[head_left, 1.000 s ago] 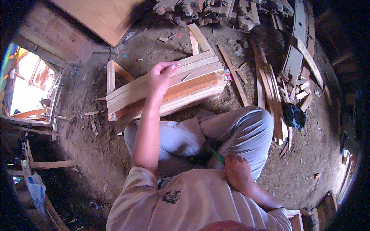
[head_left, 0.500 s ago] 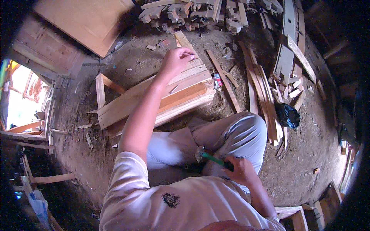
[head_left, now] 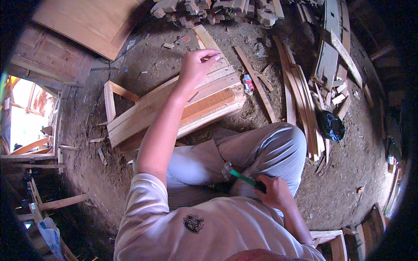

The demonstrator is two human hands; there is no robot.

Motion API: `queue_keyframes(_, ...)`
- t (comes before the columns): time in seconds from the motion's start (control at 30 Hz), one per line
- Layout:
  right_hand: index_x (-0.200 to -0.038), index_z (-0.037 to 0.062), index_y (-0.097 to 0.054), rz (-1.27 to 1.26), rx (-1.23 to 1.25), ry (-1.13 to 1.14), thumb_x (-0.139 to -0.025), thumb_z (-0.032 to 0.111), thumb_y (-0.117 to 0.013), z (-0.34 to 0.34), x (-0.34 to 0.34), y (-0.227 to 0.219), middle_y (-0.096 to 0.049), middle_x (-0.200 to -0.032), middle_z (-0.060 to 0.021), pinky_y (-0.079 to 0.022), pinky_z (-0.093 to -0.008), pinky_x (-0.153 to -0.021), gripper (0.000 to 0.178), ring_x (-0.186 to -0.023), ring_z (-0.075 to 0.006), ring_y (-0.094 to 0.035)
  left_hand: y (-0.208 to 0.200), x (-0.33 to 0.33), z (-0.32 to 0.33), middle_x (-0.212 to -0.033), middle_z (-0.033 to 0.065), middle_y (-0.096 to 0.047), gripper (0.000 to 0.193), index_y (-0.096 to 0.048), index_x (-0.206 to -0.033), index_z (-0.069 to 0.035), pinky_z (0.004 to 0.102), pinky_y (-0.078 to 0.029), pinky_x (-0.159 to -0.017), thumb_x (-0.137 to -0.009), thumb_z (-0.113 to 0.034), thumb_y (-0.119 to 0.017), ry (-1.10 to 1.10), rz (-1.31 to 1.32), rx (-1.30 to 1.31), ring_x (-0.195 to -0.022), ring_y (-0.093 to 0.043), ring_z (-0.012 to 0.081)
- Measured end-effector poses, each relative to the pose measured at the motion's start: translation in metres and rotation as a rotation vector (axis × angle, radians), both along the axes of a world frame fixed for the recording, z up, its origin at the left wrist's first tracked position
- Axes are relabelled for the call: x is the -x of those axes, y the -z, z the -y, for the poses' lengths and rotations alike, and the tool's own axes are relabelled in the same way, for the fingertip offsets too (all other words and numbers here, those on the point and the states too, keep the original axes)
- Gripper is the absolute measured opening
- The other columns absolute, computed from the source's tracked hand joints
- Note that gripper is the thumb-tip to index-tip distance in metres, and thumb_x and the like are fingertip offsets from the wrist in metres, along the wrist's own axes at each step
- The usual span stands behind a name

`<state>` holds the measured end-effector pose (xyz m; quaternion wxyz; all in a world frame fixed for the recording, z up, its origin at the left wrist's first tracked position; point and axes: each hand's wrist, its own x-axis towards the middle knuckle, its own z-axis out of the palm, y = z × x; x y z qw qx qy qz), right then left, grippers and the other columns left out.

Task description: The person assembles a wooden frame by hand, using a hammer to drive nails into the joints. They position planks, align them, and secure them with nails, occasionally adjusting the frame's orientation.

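My left arm reaches forward over a wooden frame of pale planks [head_left: 148, 111]. My left hand [head_left: 196, 67] is above its far right end, thumb and fingertips pinched together. Anything between those fingertips is too small to make out. Near my bent knee, my right hand [head_left: 275, 191] is wrapped round the handle of a hammer [head_left: 243, 176]. This hammer has a green shaft with a dark grip, and its grey head rests by my lap, pointing left. On the planks beside my left forearm lies a small wood sliver [head_left: 193, 96].
A small red-and-white packet [head_left: 248, 82] lies on the dirt floor off the frame's right end. Long thin boards [head_left: 300, 104] and a black plastic bag [head_left: 332, 126] are to the right. Stacked timber [head_left: 213, 11] stands at the back, and a wooden panel [head_left: 87, 24] at far left.
My left hand has turned slightly, its fingers reaching further forward while staying over the same end of the frame. The hammer stays in my right hand, and the whole view has shifted a little.
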<state>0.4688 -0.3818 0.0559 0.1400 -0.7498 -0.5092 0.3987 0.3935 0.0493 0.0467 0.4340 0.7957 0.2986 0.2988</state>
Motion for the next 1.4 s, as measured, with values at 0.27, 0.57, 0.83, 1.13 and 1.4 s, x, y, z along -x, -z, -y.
queue_keyframes(0.27, -0.112, 0.0040, -0.067, -0.138, -0.062, -0.033, -0.083, 0.019, -0.076, 0.006, -0.008, -0.004, -0.070, -0.085, -0.0183, -0.054, -0.0434, -0.069, 0.034, -0.074, -0.0325, -0.069, 0.003, -0.006, -0.004, -0.093, 0.0086, -0.078, 0.021, -0.078, -0.110, -0.008, 0.0275, -0.054, -0.074, -0.090, -0.012, -0.073, 0.037, 0.035, -0.087, -0.082, -0.070, 0.0110)
queue_keyframes(0.57, -0.131, -0.0030, -0.059, -0.181, -0.037, 0.205, -0.097, 0.012, -0.064, -0.063, -0.075, -0.077, -0.072, -0.105, -0.0217, -0.054, -0.0392, -0.087, 0.038, -0.096, -0.0257, -0.069, 0.011, -0.010, -0.007, -0.091, 0.0084, -0.077, 0.020, -0.078, -0.107, -0.006, 0.0279, -0.053, -0.075, -0.088, -0.012, -0.074, 0.034, 0.085, 0.021, -0.081, -0.067, 0.0104)
queue_keyframes(0.83, -0.134, 0.0006, -0.060, 0.082, -0.278, 0.231, -0.097, 0.017, -0.066, -0.167, -0.128, -0.120, -0.067, -0.081, -0.0070, -0.051, -0.0317, -0.062, 0.041, -0.069, -0.0117, -0.063, 0.010, -0.011, -0.008, -0.096, 0.0076, -0.077, 0.070, -0.044, -0.138, -0.001, 0.0332, -0.052, -0.090, -0.083, -0.022, -0.082, -0.053, 0.035, -0.023, -0.094, -0.071, 0.0186)
queue_keyframes(1.13, -0.129, -0.0028, -0.063, 0.333, -0.324, -0.127, -0.097, 0.018, -0.063, -0.251, -0.128, -0.149, -0.073, -0.100, -0.0227, -0.055, -0.0377, -0.084, 0.039, -0.089, -0.0237, -0.071, 0.001, -0.006, -0.002, -0.091, 0.0103, -0.077, 0.074, -0.042, -0.133, 0.004, 0.0338, -0.054, -0.085, -0.078, -0.024, -0.085, -0.087, 0.071, 0.029, -0.087, -0.074, 0.0234)
queue_keyframes(1.4, -0.129, -0.0040, -0.062, 0.425, -0.213, -0.126, -0.095, 0.019, -0.064, -0.275, -0.106, -0.183, -0.068, -0.116, -0.0287, -0.052, -0.0413, -0.096, 0.041, -0.111, -0.0345, -0.069, 0.012, -0.004, -0.008, -0.089, 0.0097, -0.077, 0.072, -0.043, -0.129, 0.005, 0.0348, -0.056, -0.075, -0.078, -0.023, -0.085, -0.109, 0.077, -0.105, -0.078, -0.073, 0.0234)
